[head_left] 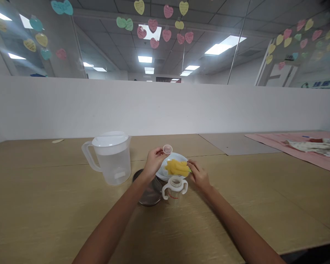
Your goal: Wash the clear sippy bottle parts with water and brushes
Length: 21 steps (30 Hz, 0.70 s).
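1. Your left hand (153, 161) pinches a small round cap (167, 149) in its fingers, held above the white plate (162, 172).
2. Your right hand (199, 175) has its fingers pressed on a green-handled tool at the yellow pieces (176, 167) on the plate.
3. The two-handled baby bottle (175, 187) stands open on the desk (44, 205), seemingly unfilled; the water pitcher (112, 157) is lidded.
4. Red print on the bottle is unreadable.

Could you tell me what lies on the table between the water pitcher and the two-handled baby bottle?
In the head view, a round metal dish lies between the pitcher and the bottle, partly hidden by the left forearm.
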Tool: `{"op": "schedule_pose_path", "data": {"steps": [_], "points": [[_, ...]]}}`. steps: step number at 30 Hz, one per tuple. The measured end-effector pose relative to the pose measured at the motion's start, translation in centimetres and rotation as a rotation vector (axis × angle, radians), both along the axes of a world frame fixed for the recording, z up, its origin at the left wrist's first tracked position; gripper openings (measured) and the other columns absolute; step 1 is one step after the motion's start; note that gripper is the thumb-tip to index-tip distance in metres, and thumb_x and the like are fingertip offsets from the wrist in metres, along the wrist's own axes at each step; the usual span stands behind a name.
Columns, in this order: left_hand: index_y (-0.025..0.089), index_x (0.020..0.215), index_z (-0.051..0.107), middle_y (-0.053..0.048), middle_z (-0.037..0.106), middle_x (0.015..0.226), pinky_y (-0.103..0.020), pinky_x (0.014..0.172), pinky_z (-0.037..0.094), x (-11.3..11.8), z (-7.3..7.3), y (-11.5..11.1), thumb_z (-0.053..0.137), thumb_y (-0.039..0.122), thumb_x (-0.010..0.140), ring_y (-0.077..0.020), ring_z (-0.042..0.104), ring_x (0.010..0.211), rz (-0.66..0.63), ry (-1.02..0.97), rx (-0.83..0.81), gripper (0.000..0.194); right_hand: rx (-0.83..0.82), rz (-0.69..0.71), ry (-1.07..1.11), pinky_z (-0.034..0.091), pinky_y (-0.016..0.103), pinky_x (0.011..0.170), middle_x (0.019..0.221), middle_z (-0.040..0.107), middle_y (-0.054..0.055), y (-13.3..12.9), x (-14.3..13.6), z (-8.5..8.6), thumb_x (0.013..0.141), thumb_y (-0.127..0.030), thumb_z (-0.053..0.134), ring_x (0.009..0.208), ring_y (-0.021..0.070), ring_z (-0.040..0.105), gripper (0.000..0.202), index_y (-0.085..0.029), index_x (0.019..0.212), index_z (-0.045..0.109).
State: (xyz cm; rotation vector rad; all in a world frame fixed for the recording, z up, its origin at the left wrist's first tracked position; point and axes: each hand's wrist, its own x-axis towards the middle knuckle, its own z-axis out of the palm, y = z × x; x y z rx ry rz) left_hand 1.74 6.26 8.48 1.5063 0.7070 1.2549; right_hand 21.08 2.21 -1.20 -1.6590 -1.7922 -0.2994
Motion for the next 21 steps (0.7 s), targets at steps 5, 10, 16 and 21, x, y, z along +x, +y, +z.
{"op": "schedule_pose_path", "data": {"steps": [5,10,16,21], "points": [[0.013,0.091,0.066,-0.008,0.068,0.092,-0.031,0.076,0.047,0.12,0.54,-0.55,0.070,0.031,0.064,-0.0191,0.061,0.085,-0.063,-0.082,-0.083,0.034,0.052,-0.032,0.077,0.041,0.023,0.076,0.109,0.056,0.011,0.09,-0.26,0.37,0.077,-0.013,0.030,0.092,0.0169,0.054,0.041,-0.015,0.108,0.056],[0.012,0.082,0.062,-0.005,0.066,0.080,-0.028,0.072,0.048,0.64,0.04,-0.62,0.077,0.030,0.056,-0.0133,0.061,0.072,-0.086,-0.238,-0.207,0.035,0.046,-0.101,0.136,0.039,0.023,0.072,0.095,0.059,0.009,0.14,-0.42,0.78,0.079,-0.017,0.028,0.084,0.0170,0.054,0.032,-0.015,0.093,0.057],[0.012,0.084,0.066,-0.007,0.066,0.088,-0.027,0.073,0.047,0.50,0.01,-0.55,0.072,0.036,0.061,-0.0140,0.059,0.079,-0.119,-0.182,-0.209,0.034,0.029,-0.122,0.088,0.037,0.023,0.067,0.084,0.062,0.008,0.35,-0.25,0.80,0.075,-0.013,0.030,0.077,0.0170,0.054,0.032,-0.015,0.087,0.059],[0.013,0.082,0.068,-0.007,0.065,0.090,-0.022,0.069,0.045,0.35,0.28,-0.68,0.068,0.040,0.064,-0.0147,0.057,0.084,-0.141,-0.182,-0.264,0.032,-0.062,-0.147,-0.067,0.033,0.023,0.060,0.079,0.062,0.007,0.44,-0.27,0.80,0.075,-0.014,0.033,0.071,0.0155,0.053,0.030,-0.015,0.083,0.061]]}}
